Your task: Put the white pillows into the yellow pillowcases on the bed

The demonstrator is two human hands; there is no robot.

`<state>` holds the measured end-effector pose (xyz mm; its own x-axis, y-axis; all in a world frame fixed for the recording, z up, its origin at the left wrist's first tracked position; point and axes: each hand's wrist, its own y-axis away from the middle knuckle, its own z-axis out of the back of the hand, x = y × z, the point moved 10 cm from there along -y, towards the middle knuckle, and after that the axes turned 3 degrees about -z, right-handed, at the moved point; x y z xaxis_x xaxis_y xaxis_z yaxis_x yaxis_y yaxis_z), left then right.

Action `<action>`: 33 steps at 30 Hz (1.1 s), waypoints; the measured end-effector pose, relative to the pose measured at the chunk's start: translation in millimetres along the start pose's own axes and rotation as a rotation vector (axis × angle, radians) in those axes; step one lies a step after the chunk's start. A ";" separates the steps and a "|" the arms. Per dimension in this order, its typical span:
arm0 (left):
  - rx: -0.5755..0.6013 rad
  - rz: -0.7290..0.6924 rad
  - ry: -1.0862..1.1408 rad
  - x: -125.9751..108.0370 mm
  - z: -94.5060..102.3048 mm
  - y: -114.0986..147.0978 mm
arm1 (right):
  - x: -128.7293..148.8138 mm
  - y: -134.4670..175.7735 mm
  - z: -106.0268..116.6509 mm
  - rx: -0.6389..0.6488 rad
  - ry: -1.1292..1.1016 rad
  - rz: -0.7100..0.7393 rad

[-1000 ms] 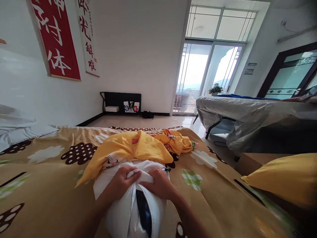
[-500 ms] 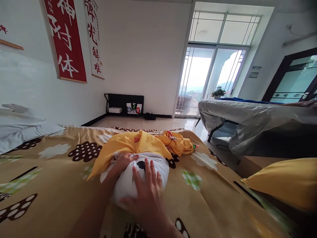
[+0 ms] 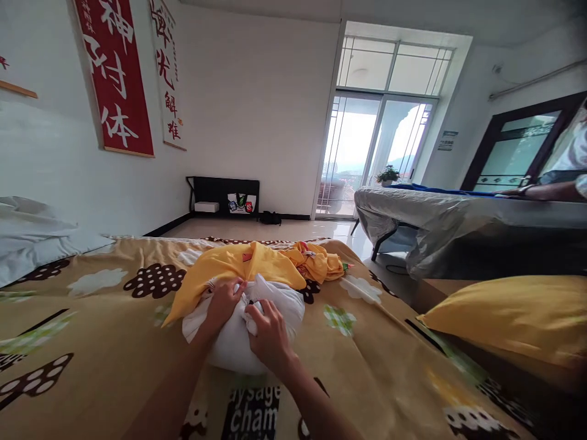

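A plump white pillow (image 3: 241, 351) lies on the patterned bed sheet (image 3: 137, 348), in front of me. My left hand (image 3: 225, 304) is closed on a fold of its white fabric, at the upper left. Just to the right, my right hand (image 3: 268, 333) grips a bunched piece of the same fabric, fingers curled in. A small dark patch shows between the hands. Yellow cloth (image 3: 224, 263), which looks like a pillowcase, lies against the pillow's far side. Crumpled yellow fabric (image 3: 318, 261) with a printed pattern sits to its right.
A yellow pillow (image 3: 499, 311) rests at the right, by the bed's edge. Beyond stands a plastic-covered table (image 3: 413, 201), with another person's arm (image 3: 550, 191) over it. White bedding (image 3: 41, 235) lies at the left. A low black bench (image 3: 224, 189) stands by the far wall.
My right hand was spread flat on the pillow and has now closed on its white fabric, bunching it up. The view has turned slightly, showing more of the other person at the right.
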<state>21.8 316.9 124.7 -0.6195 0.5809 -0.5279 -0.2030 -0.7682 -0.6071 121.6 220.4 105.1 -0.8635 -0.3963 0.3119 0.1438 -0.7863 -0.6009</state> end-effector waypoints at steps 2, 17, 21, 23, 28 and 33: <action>-0.079 -0.013 -0.010 -6.7 12.9 3.7 | -7.3 -3.4 2.1 0.028 -0.043 -0.019; 0.040 -0.129 -0.056 42.1 62.4 42.5 | -5.2 -2.6 -1.6 0.246 0.024 0.007; 0.145 -0.228 -0.143 35.0 46.9 24.3 | -5.4 0.0 -3.4 0.261 0.022 -0.014; 0.206 -0.202 -0.260 39.3 37.5 14.4 | -7.9 3.2 -4.5 0.254 0.018 -0.019; 0.245 -0.081 -0.407 62.2 24.1 -5.5 | -11.5 11.5 -7.4 0.191 -0.003 0.008; 0.170 -0.118 -0.451 68.6 20.5 -9.1 | -15.0 14.2 -11.2 0.152 -0.010 0.019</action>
<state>-34.4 358.2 106.2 -0.8435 0.5215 -0.1288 -0.3896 -0.7590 -0.5217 131.2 220.5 83.6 -0.8554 -0.4155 0.3093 0.2320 -0.8412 -0.4885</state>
